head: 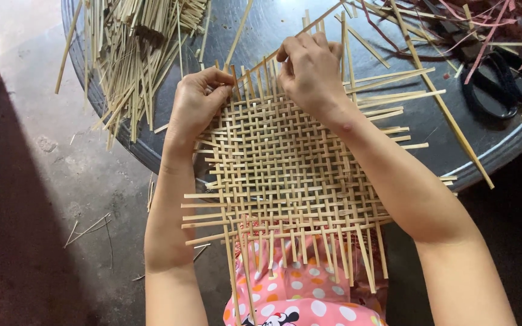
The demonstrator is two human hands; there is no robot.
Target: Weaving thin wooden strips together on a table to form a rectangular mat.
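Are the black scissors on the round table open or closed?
Closed, as far as visible: the black scissors lie flat with both handle loops side by side; red strips cover the blades.

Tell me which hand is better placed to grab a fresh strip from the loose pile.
Left, probably. The left hand pinches the woven mat's far edge right beside the pile of loose strips. The right hand works the same edge, farther from the pile, nearer the scissors.

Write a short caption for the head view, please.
Both hands pinch strips at the far edge of a woven bamboo mat.
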